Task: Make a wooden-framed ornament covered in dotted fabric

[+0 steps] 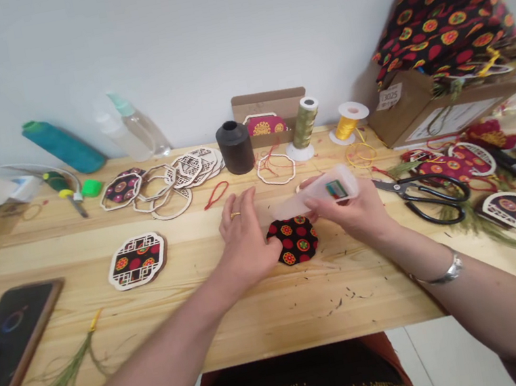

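My right hand (353,209) is closed around a translucent squeeze bottle (313,193) with a small coloured label. The bottle lies tilted, its narrow end pointing left over the top edge of a piece of black fabric (297,243) with red and orange flower patterns. This piece has a scalloped outline and lies flat on the table. My left hand (248,238) rests at its left side, fingers stretched out, the thumb touching the fabric's edge. Left of that hand sits a framed fabric ornament (137,261). The bottle's tip is hard to make out.
Black-handled scissors (430,192) lie right of my right hand. Wooden frames (170,188), a black spool (234,147) and thread spools (304,131) stand along the back. A phone (11,349) and a tassel (71,365) lie left; a cardboard box (403,107) stands right.
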Demonstrator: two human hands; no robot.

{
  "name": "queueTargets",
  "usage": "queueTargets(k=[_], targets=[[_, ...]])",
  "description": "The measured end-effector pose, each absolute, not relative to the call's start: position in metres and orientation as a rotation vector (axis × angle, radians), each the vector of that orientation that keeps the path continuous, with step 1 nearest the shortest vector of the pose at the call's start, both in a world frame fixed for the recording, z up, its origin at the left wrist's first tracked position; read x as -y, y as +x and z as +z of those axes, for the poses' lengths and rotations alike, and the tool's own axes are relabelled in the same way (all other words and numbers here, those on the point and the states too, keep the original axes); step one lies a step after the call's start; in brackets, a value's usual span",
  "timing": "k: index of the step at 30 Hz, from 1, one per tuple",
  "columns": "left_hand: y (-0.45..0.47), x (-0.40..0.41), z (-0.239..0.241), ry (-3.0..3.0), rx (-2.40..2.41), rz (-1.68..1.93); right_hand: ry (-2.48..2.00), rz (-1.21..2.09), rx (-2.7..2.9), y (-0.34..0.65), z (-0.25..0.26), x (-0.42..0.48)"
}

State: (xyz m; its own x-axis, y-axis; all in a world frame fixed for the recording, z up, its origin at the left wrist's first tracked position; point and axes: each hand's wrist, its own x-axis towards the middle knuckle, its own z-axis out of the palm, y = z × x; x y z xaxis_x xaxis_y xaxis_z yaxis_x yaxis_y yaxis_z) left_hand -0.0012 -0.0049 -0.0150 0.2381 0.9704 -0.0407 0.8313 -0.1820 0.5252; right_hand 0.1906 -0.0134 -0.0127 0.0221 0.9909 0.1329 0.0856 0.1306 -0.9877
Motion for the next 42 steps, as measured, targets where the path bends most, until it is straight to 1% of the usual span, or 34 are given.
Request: queueTargets(k=[2, 5, 12, 17, 24, 34, 42], targets=[[-0.001, 0.005, -0.016, 2.080, -1.643, 0.430, -1.150, 1.155, 1.202, 0.193, -0.016, 0.010], [-0.001, 0.005, -0.017, 2.084, -1.643, 0.441, -1.142, 1.204, 1.167, 0.193, -0.017, 0.009], [-0.002, 0.005, -0.017, 2.091, -1.626, 0.471, -1.227, 1.052, 1.423, 0.182, -0.008, 0.017], [-0.002, 0.006, -0.018, 2.093, -1.630, 0.483, -1.260, 0.947, 1.468, 0.183, -0.009, 0.017], [-0.001, 0.005, -0.014, 2.079, -1.634, 0.429, -1.214, 1.069, 1.299, 0.188, -0.011, 0.014], [-0.002, 0.005, -0.018, 2.081, -1.631, 0.458, -1.259, 0.894, 1.509, 0.184, -0.010, 0.017], [-0.002, 0.004, -0.018, 2.076, -1.626, 0.478, -1.246, 0.977, 1.409, 0.188, -0.011, 0.016]])
